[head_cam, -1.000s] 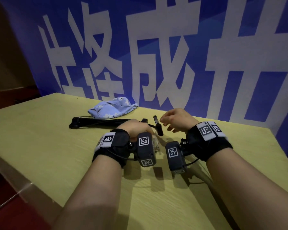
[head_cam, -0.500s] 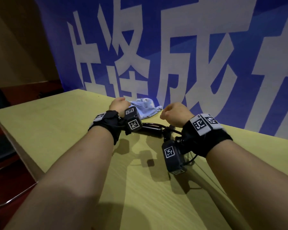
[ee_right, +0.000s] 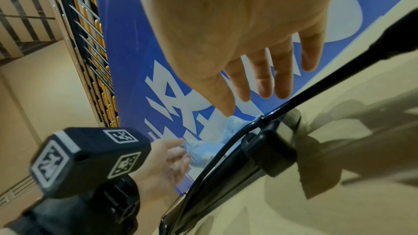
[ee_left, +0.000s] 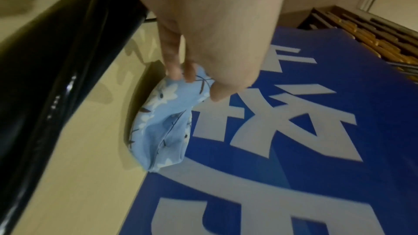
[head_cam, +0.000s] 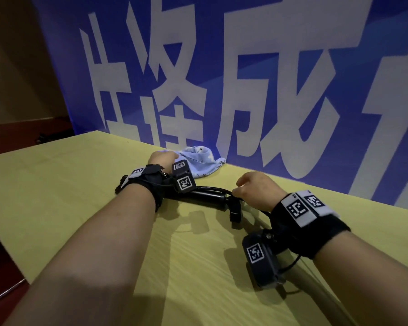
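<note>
Left hand [ee_left: 214,24] pinches blue floral cloth [ee_left: 162,128] by its edge; cloth lies at 6 o'clock of fingertips. Right hand [ee_right: 237,24] loose, empty, above black pole [ee_right: 396,39].

Behind the worktop [head_cam: 57,184], at 12 o'clock, a blue banner [head_cam: 212,55] bears huge white Chinese characters. The middle one reads 成 [head_cam: 230,90]. Those at 10 and 2 o'clock are cut off and cannot be read. Square black-and-white code markers sit on the wristbands [head_cam: 297,208] and camera housings [head_cam: 186,183].
</note>
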